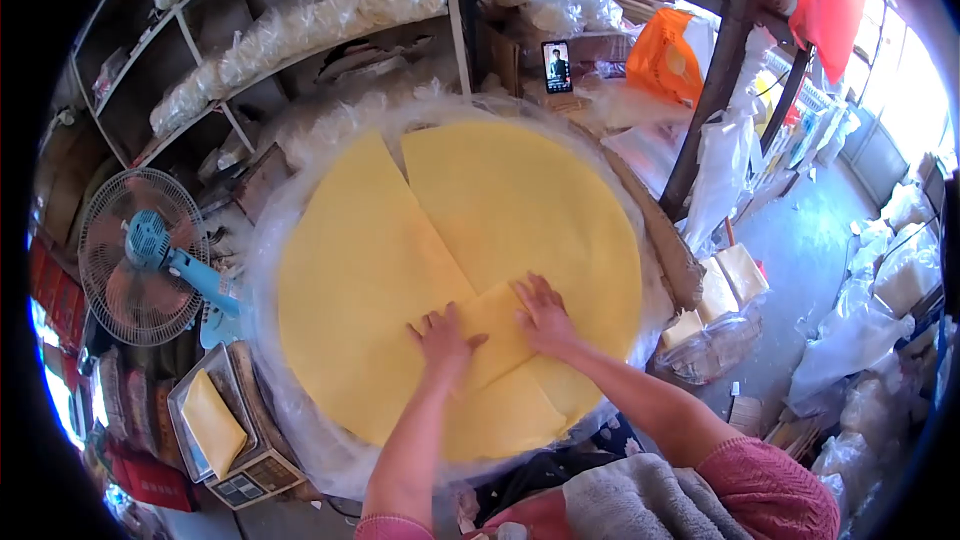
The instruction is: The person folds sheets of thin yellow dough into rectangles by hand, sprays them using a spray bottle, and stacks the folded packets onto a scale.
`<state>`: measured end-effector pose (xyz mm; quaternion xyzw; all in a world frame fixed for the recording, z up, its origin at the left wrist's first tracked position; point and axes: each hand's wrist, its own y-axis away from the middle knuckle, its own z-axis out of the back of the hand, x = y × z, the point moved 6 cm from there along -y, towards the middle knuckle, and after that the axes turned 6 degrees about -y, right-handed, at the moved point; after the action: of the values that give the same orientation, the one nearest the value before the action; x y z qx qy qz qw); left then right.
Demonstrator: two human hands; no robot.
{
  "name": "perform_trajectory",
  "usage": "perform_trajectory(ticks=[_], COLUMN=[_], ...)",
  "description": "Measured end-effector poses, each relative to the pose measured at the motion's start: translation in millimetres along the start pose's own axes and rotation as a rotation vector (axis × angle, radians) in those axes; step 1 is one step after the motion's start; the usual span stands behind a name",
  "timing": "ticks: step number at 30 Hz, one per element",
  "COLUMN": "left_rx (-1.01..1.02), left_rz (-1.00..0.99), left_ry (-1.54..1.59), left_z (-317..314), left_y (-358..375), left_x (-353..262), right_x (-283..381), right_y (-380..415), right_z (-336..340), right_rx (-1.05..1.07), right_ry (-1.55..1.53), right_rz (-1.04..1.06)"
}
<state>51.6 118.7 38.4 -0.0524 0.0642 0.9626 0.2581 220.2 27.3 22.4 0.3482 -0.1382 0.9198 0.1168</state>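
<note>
A large round stack of thin yellow sheets lies in front of me, with a cut line running from its far edge toward the middle. Near the centre is a folded yellow piece. My left hand rests on the left side of that piece, its fingers spread. On its right side my right hand lies flat with the fingers apart. Neither hand grips anything. Clear plastic film surrounds the stack's edge.
A blue fan stands at left, above a scale bearing a tray with a folded yellow packet. A phone stands behind the stack near an orange bag. Bagged yellow blocks sit at right beside a dark post.
</note>
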Motion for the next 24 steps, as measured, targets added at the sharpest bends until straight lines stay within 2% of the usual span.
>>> perform_trajectory(ticks=[3, 6, 8, 12, 15, 18, 19, 20, 22, 24], left_rx=[0.175, 0.339, 0.286, 0.146, -0.025, -0.161, -0.228, -0.283, -0.393, -0.482], left_rz=[0.062, 0.028, 0.037, 0.109, 0.189, 0.196, 0.232, 0.267, 0.272, 0.315], left_ry=[-0.023, 0.3, 0.438, 0.743, 1.107, 1.13, 1.09, 1.042, 1.292, 1.329], left_z=[3.5, -12.2, -21.7, 8.9, -8.9, -1.1, 9.7, 22.2, 38.5, 49.6], left_y=[-11.1, -10.8, -1.3, 52.9, 86.3, 119.3, 131.6, 145.0, 169.7, 191.8], left_x=[14.4, 41.3, 62.5, 84.5, 119.2, 142.3, 150.4, 157.0, 171.9, 204.3], right_x=[-16.1, -40.4, -44.7, -37.0, -43.0, -63.6, -59.6, -54.0, -68.6, -48.5], right_y=[25.1, 35.6, 37.7, 41.6, 44.1, 35.3, 36.5, 36.0, 38.7, 40.8], right_z=[9.9, -2.6, -9.7, -11.8, -14.4, -26.5, -23.1, -21.9, -29.1, -25.6], right_rx=[-0.099, -0.059, 0.032, -0.039, -0.043, 0.011, -0.012, 0.006, -0.073, -0.078], right_ry=[0.051, 0.16, 0.262, 0.378, 0.436, 0.457, 0.432, 0.456, 0.585, 0.702], right_rz=[-0.083, -0.134, -0.122, -0.063, -0.06, -0.084, -0.008, -0.074, 0.11, 0.143])
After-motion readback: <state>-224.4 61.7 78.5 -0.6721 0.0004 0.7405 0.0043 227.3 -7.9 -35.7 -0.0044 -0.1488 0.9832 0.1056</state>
